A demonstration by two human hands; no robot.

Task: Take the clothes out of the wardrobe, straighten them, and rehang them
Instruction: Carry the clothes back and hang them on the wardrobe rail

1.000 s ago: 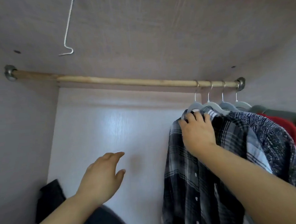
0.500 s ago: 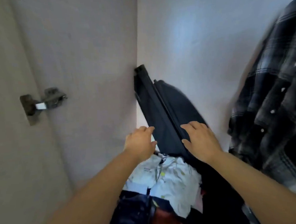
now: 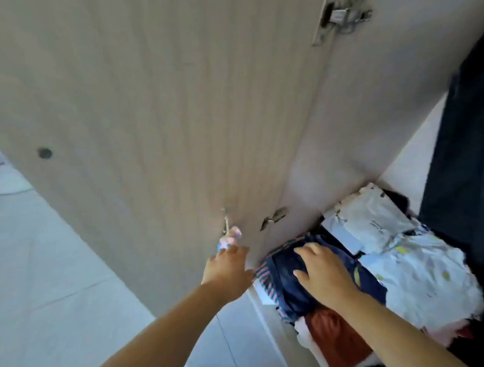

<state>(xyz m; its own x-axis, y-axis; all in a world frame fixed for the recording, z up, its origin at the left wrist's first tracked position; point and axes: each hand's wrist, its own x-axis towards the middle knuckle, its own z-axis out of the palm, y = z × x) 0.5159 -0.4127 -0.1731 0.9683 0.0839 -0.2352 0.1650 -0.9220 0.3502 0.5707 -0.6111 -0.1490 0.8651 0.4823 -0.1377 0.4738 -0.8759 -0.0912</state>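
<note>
1. Right hand [image 3: 322, 272] lies palm-down, fingers spread, on the folded dark-blue denim garment [image 3: 283, 278] at the front-left corner of the clothes pile [image 3: 410, 275].
2. Left hand [image 3: 226, 266], fingers loose and empty, beside the pale wooden wardrobe door [image 3: 145, 104].

On the clothes pile [image 3: 410, 272], at its near left corner: right hand [image 3: 322, 272], laid flat. Just left of the pile, clear of it: left hand [image 3: 229, 269], under a trinket [image 3: 230, 236] hung on the wardrobe door [image 3: 145, 104]. Left of the pile, rising above it: that door, lower hinge [image 3: 274, 218] near the pile, upper hinge [image 3: 341, 12] far above. Right of the pile: hanging garment [image 3: 465, 141]. Far left, beyond the door: floor [image 3: 42, 280].
</note>
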